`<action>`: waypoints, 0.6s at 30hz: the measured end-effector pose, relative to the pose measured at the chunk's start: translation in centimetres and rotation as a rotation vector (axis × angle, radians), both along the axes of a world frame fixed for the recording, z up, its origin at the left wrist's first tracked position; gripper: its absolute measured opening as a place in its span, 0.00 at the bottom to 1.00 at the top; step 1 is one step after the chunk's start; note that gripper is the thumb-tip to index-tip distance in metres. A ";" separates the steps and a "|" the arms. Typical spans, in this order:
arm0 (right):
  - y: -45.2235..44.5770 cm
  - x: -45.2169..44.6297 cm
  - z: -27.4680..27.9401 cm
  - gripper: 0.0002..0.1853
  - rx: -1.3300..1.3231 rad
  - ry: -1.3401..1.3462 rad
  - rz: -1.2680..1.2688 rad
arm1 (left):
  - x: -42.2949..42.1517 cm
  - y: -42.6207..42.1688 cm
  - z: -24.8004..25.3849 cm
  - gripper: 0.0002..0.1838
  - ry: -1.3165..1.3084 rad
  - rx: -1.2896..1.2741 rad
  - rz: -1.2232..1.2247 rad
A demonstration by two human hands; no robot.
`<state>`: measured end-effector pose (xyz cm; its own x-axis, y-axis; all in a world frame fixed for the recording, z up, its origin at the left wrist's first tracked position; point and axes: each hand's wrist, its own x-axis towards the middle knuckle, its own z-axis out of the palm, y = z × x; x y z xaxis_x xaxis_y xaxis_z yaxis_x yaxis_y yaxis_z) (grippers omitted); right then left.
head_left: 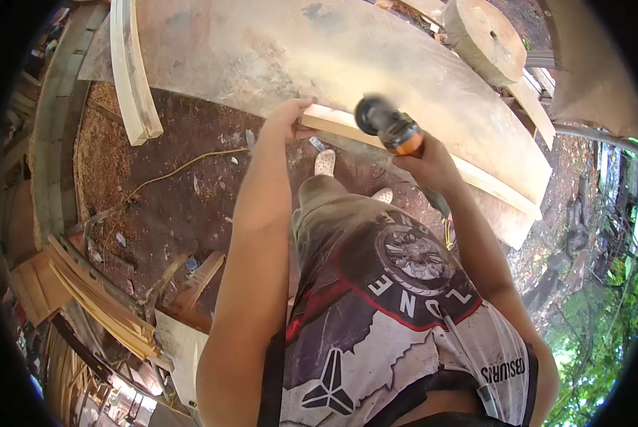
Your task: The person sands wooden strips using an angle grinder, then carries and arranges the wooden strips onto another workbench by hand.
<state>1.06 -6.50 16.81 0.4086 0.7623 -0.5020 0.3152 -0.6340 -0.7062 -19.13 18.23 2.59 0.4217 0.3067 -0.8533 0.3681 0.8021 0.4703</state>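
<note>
My right hand [431,165] grips an orange and dark angle grinder [404,135] by its body. The round disc at its front is blurred and lies over the long pale wooden beam [490,182]; whether it touches the wood I cannot tell. The beam runs along the near edge of the worktable [418,64]. At the beam's left end, my left hand [290,121] is closed around the wood, with some fingers hidden behind it. Pale dust hangs over the tabletop just beyond the disc.
Another wooden beam [133,78] lies across the table's left end and juts over its edge. A thick round slab [484,41] stands at the back right. A yellow cord [184,165] crosses the littered ground. Stacked planks [102,306] lie at lower left.
</note>
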 end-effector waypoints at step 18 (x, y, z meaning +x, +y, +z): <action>4.4 -6.5 0.4 0.27 -0.064 0.085 0.129 | 1.7 0.9 -0.8 0.13 0.010 -0.127 -0.206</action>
<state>-5.42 -2.05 17.20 0.2635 0.7712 -0.5795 0.3376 -0.6365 -0.6935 -17.42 19.16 1.77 0.4559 0.1051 -0.8838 0.5340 0.7621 0.3661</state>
